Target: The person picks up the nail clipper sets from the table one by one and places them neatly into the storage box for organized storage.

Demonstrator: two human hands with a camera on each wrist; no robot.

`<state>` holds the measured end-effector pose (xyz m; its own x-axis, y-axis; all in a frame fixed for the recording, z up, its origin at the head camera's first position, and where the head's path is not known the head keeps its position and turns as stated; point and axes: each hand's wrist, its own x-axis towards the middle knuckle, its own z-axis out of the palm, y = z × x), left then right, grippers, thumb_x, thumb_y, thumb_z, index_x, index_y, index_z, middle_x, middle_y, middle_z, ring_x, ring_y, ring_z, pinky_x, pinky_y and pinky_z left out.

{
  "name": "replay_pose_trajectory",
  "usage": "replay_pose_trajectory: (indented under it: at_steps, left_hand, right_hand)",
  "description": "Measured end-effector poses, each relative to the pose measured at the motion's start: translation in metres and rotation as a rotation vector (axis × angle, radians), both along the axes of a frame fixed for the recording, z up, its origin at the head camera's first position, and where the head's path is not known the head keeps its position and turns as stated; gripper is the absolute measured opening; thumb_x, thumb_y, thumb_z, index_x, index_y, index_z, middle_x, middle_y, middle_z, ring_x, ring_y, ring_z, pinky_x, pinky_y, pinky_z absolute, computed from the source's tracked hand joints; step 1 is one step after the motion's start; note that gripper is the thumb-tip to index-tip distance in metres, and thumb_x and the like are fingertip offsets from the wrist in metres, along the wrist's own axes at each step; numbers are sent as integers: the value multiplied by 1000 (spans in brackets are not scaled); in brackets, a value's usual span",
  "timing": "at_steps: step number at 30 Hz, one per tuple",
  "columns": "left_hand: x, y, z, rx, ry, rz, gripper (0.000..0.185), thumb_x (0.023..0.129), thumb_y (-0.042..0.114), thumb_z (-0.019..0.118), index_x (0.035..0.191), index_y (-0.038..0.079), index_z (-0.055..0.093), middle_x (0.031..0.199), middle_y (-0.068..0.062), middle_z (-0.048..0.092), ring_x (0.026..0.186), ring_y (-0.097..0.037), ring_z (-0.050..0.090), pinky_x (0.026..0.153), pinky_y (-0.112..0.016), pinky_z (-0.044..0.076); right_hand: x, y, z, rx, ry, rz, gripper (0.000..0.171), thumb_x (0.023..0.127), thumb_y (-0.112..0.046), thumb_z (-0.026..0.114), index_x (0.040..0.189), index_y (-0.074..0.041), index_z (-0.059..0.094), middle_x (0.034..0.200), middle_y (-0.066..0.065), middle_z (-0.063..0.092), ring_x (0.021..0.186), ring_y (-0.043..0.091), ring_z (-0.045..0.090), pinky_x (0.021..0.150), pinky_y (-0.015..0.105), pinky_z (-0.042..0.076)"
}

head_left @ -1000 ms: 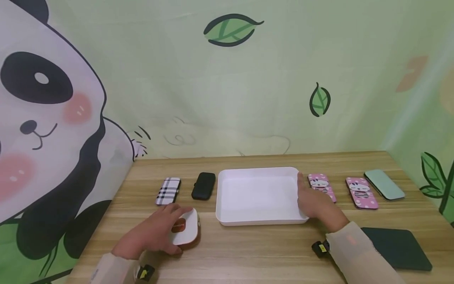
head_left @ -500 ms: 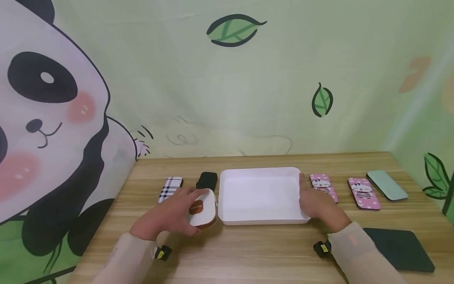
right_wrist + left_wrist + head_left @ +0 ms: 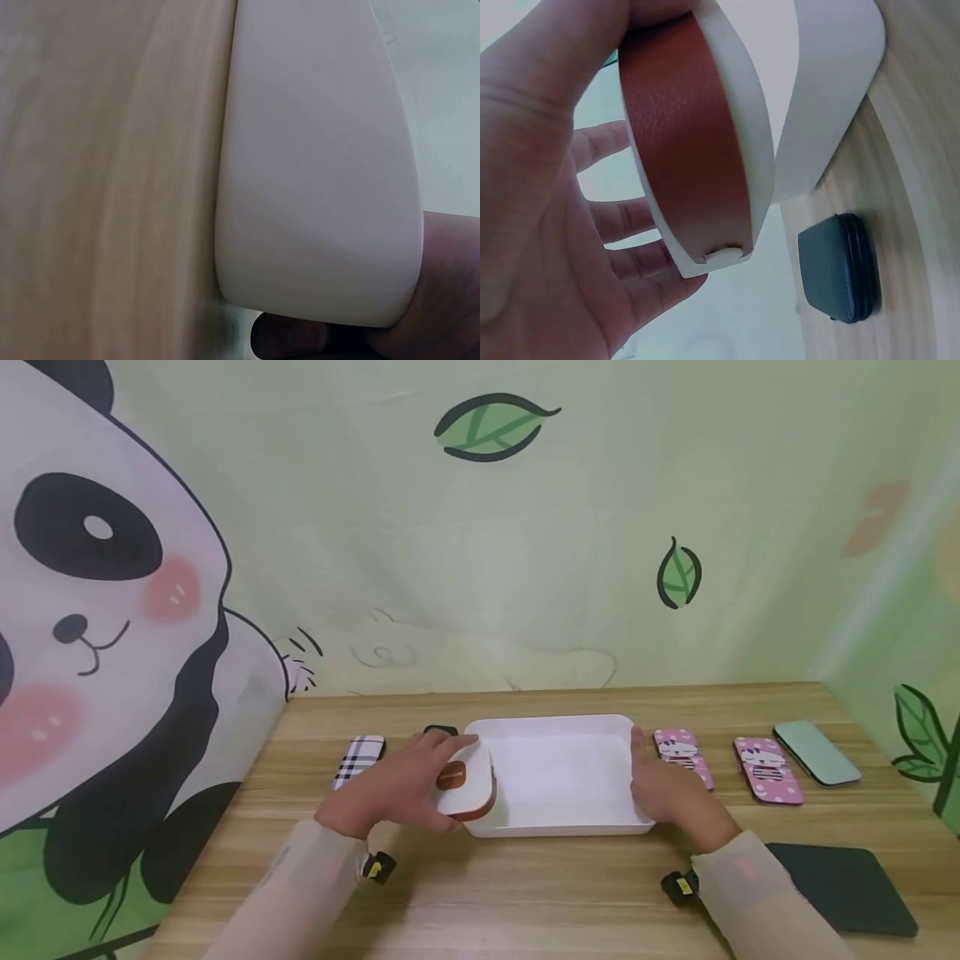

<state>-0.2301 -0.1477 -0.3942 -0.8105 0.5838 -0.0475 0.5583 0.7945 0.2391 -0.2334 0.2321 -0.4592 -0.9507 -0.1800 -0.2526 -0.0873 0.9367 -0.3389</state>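
My left hand (image 3: 397, 783) grips a small white rounded-square case (image 3: 472, 787) with an orange-brown label on top. It is held over the left end of a white rectangular tray (image 3: 566, 777). In the left wrist view, the case shows a brown leather-like side (image 3: 682, 127), with thumb and fingers on opposite edges. My right hand (image 3: 671, 789) holds the tray's right end. In the right wrist view, a fingertip (image 3: 300, 337) curls beneath the corner of the tray wall (image 3: 322, 172), and part of the hand lies at its rim.
A plaid case (image 3: 360, 760) and a mostly hidden black case (image 3: 441, 729) lie left of the tray. On the right are two pink cat-patterned cases (image 3: 767, 770), a pale green case (image 3: 816, 752) and a dark flat pad (image 3: 843, 889). A printed cloth backs the table.
My left hand has lifted the white case from the tabletop and carried it right and farther back, over the tray's left end. My right hand has stayed at the tray.
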Motion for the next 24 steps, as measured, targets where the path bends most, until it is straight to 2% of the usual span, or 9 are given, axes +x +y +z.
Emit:
replay_pose_trajectory:
  at_steps: [6, 16, 24]
  left_hand:
    - [-11, 14, 2, -2, -38, 9, 112, 64, 52, 87, 156, 31, 29, 148, 0, 44, 131, -18, 43, 101, -40, 48]
    - [-27, 37, 4, -22, -45, -45, 107, 68, 53, 85, 156, 28, 30, 147, -1, 46, 129, -20, 46, 101, -41, 47]
    - [-35, 52, 6, -60, -59, -39, 103, 69, 53, 85, 154, 31, 32, 147, 0, 45, 130, -20, 45, 101, -44, 47]
  right_hand:
    - [-1, 2, -3, -10, -17, -19, 75, 103, -18, 36, 156, 2, -14, 63, 5, 51, 47, 16, 42, 46, 30, 37]
    - [-2, 3, -3, -19, -5, -11, 76, 103, -17, 38, 156, 3, -13, 62, 4, 50, 47, 15, 41, 45, 29, 37]
    - [-1, 0, 0, -31, -16, -16, 77, 104, -18, 38, 156, 2, -14, 60, 3, 49, 46, 14, 39, 44, 26, 35]
